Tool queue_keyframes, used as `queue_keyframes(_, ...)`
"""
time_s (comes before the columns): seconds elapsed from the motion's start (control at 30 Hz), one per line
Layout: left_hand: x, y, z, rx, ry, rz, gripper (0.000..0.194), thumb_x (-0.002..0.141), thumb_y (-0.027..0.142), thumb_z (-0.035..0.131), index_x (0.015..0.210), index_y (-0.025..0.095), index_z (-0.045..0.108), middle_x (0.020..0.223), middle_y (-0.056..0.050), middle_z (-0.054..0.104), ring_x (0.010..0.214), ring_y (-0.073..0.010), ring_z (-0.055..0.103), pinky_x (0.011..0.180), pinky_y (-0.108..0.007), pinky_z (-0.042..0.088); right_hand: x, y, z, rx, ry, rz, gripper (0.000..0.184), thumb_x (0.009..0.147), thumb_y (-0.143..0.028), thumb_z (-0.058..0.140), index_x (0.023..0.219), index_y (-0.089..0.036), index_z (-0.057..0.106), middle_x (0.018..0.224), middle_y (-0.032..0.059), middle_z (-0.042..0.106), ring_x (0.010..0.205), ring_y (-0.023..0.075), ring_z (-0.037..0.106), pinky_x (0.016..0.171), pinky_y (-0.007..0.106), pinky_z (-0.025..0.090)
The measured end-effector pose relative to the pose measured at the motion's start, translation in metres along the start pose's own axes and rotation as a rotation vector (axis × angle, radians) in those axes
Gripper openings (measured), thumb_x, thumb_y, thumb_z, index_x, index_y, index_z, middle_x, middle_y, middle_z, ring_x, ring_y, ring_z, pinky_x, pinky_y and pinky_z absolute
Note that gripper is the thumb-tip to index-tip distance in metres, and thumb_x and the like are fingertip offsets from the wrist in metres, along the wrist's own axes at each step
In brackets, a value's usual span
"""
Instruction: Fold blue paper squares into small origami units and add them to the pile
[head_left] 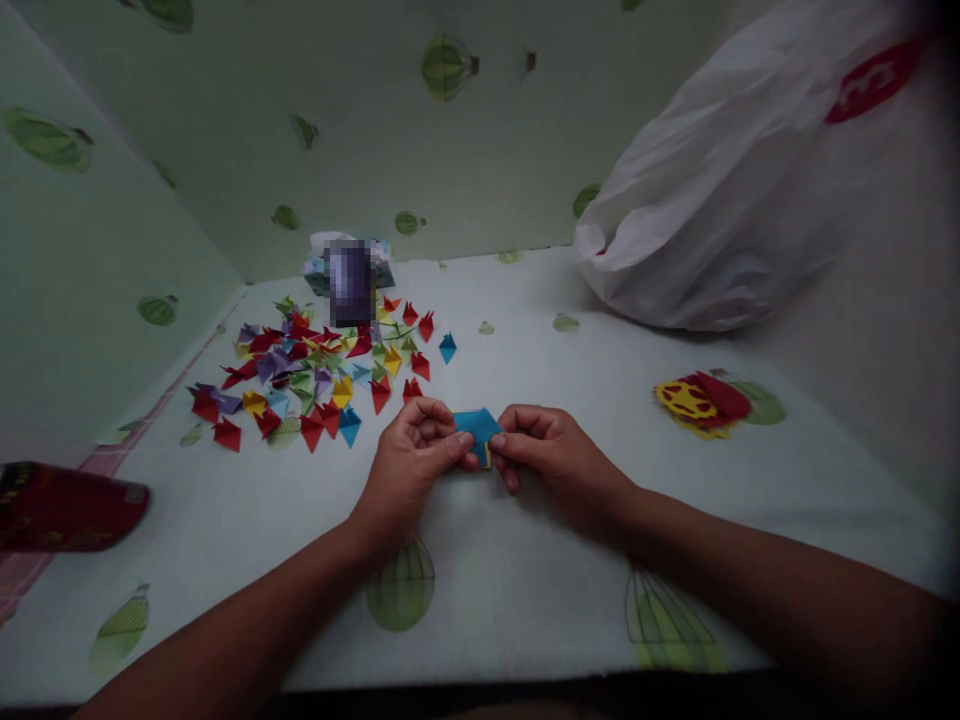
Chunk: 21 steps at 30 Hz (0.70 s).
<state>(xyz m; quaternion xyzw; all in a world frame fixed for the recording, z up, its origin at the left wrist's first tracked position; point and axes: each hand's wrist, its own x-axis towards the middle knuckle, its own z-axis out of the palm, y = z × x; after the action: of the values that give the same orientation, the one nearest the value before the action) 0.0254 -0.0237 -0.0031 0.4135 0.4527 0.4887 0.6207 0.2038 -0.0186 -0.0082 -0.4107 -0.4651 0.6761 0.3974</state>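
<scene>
Between my two hands, just above the table, is a piece of blue folding paper (474,424), partly folded, with one pointed corner toward the upper right. A thin yellow edge shows beneath it. My left hand (427,440) pinches its left side with thumb and fingers. On the other side, my right hand (536,445) grips the right corner between thumb and forefinger. Beyond my left hand lies a spread of small folded paper pieces (326,420) in red, yellow, green, purple and blue. One blue folded piece (448,347) sits apart at its right edge.
A tissue box (382,265) stands at the back, with a blurred dark rectangular object (351,285) before it. A large white plastic bag (697,220) fills the back right. Yellow and red cut-outs (694,402) lie to the right. A dark red object (75,508) is at the left edge.
</scene>
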Motion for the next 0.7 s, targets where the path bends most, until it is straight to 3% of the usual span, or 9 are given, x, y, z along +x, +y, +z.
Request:
queue_keyframes(0.27, 0.0035, -0.0025, -0.0032, 0.009, -0.043, -0.055, 0.038, 0.073, 0.028, 0.084, 0.101, 0.018, 0.061, 0.078, 0.002, 0.070, 0.064, -0.0097, 0.066, 0.067, -0.022, 0.052, 0.0010, 0.0001, -0.0011, -0.037, 0.011, -0.014, 0.027, 0.078, -0.034, 0.074, 0.064, -0.019, 0.057, 0.056, -0.0039, 0.060, 0.048, 0.0087, 0.050, 0.054, 0.025, 0.039)
queue_keyframes(0.47, 0.0029, -0.0009, -0.0024, 0.137, -0.134, -0.104, 0.024, 0.081, 0.036, 0.075, 0.074, 0.014, 0.067, 0.072, -0.002, 0.069, 0.061, -0.0094, 0.060, 0.065, -0.023, 0.047, 0.0017, 0.0026, -0.0025, -0.027, -0.005, -0.035, 0.026, 0.081, -0.035, 0.075, 0.068, -0.018, 0.059, 0.061, -0.0026, 0.063, 0.051, 0.0093, 0.053, 0.058, 0.027, 0.041)
queue_keyframes(0.7, 0.0012, 0.0008, -0.0011, 0.167, -0.100, -0.076, 0.024, 0.078, 0.033, 0.076, 0.071, 0.015, 0.063, 0.065, 0.000, 0.066, 0.059, -0.0100, 0.058, 0.062, -0.023, 0.044, 0.0027, 0.0060, -0.0043, -0.017, -0.057, -0.017, 0.025, 0.083, -0.036, 0.073, 0.073, -0.018, 0.060, 0.066, -0.0016, 0.064, 0.056, 0.0100, 0.056, 0.060, 0.026, 0.041)
